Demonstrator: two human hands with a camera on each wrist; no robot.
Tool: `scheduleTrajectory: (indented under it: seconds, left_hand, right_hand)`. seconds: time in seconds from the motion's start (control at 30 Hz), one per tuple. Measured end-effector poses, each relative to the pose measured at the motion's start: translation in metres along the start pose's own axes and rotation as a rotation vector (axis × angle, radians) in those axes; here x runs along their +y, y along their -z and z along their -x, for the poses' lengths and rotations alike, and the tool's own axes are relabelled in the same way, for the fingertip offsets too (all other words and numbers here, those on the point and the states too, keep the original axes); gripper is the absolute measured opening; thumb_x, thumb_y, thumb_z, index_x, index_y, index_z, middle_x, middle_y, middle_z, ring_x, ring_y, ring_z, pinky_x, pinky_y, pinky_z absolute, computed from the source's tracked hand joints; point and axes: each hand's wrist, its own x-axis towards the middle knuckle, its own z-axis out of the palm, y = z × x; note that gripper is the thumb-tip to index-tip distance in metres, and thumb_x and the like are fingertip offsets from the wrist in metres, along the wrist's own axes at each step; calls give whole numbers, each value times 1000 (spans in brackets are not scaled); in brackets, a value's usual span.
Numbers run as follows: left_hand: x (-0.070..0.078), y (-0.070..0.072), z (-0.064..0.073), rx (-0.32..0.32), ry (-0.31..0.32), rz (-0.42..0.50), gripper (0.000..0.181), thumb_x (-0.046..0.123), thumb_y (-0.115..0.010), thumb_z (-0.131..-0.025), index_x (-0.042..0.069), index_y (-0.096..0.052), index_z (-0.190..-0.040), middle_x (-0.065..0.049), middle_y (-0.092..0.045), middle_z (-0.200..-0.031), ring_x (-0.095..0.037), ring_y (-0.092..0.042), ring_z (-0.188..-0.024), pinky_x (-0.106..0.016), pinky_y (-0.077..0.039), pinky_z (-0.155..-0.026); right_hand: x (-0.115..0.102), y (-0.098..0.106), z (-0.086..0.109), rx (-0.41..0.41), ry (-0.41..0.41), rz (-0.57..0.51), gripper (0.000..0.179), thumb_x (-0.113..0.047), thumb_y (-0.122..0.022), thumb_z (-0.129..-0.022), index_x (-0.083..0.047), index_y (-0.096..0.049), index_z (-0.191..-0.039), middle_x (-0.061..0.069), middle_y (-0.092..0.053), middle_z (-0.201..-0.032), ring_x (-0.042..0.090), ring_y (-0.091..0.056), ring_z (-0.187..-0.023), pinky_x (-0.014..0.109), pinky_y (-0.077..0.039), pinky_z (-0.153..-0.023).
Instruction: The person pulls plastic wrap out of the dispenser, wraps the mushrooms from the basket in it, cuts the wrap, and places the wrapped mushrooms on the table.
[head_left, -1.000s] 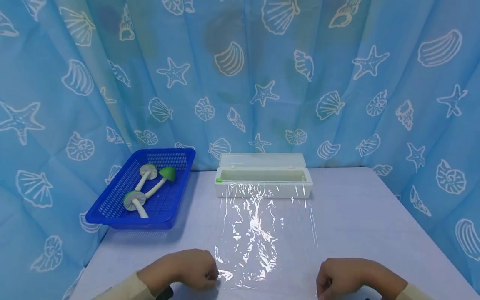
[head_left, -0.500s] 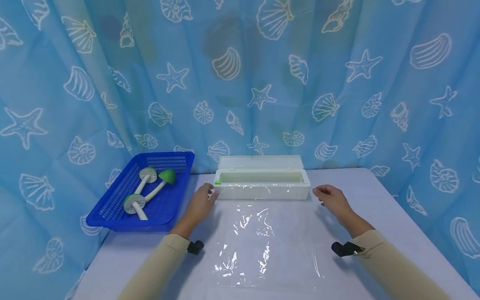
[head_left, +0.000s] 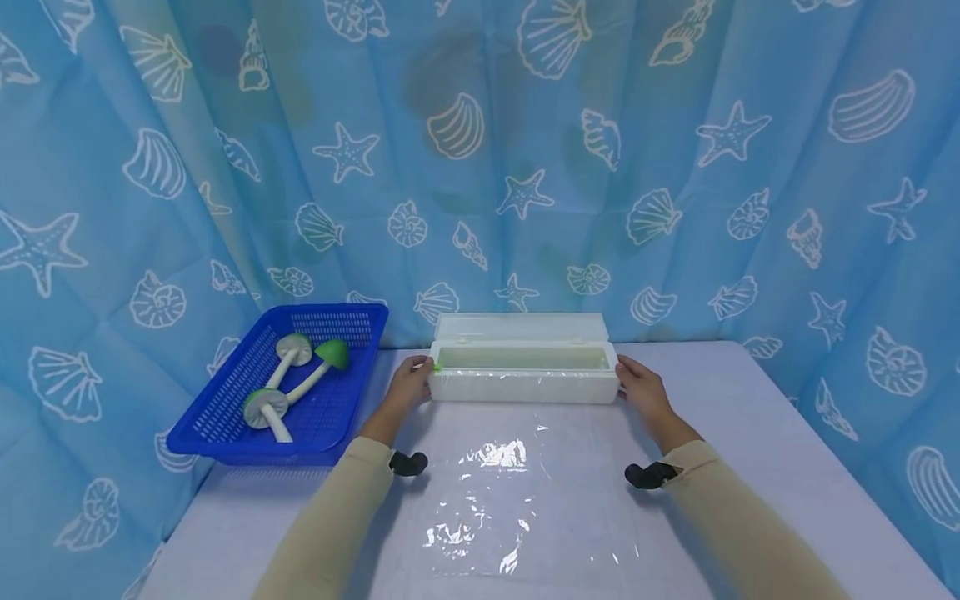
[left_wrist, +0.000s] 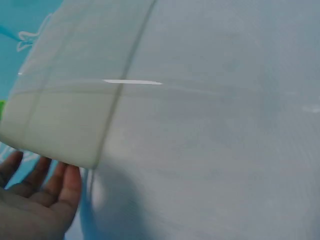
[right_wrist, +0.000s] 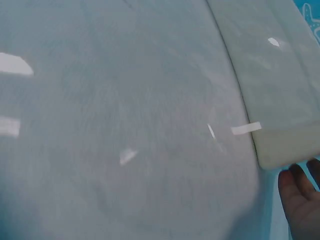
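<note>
In the head view a long white cling film dispenser (head_left: 525,387) stands at the back of the table with its lid raised. Clear cling film (head_left: 498,454) stretches from it down the tabletop towards me, shiny and slightly wrinkled. My left hand (head_left: 408,385) touches the dispenser's left end, beside a small green piece. At the right end, my right hand (head_left: 645,392) rests its fingers against the side. Both wrist views show nearly straight fingertips (left_wrist: 72,182) meeting the ends of the dispenser; part of each hand lies outside those views.
A blue plastic basket (head_left: 180,439) stands on the left of the table. Several toy mushrooms lie in it, with green caps such as this mushroom (head_left: 332,354). Behind the white-covered table (head_left: 757,450) hangs a blue curtain (head_left: 675,108) with shell prints.
Both hands have moved from the front end of the film up to the dispenser's two ends and now touch it. The film has dropped flatter onto the table.
</note>
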Motion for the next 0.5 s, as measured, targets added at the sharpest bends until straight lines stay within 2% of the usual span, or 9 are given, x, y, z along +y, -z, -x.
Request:
scheduleTrajectory:
  seconds: [0.1,0.23,0.33,0.5]
  left_hand:
    - [-7,0,-4,-16,-34,46,48,33,-50,-102,2,-44,-139,-24,-49,-136,-36,-56,-114,-43,-50,-90]
    - [-10,-3,-7,-28,-102,53,49,33,-47,-104,0,-41,-140,-25,-47,-137,-38,-54,-117,-45,-49,-91]
    - [-10,-4,-11,-27,-129,56,49,32,-45,-104,-1,-41,-140,-27,-45,-138,-40,-52,-119,-47,-48,-92]
    - [-9,-4,-18,-10,-119,18,50,33,-43,-105,0,-39,-141,-24,-45,-140,-37,-51,-122,-47,-46,-94]
  right_hand:
    - [1,-6,-4,23,22,-33,51,-29,-36,-107,-6,-29,-152,18,-33,-153,35,-36,-135,48,-36,-105]
    - [2,-10,-10,34,51,-55,50,-29,-33,-108,-6,-29,-152,17,-35,-152,34,-36,-136,48,-35,-106]
    - [1,-13,-16,36,51,-64,50,-30,-30,-108,-7,-29,-152,18,-35,-151,33,-36,-136,48,-35,-106]
    - [-3,-16,-27,39,25,-104,49,-27,-31,-108,-7,-29,-152,17,-34,-152,33,-35,-137,47,-34,-107]
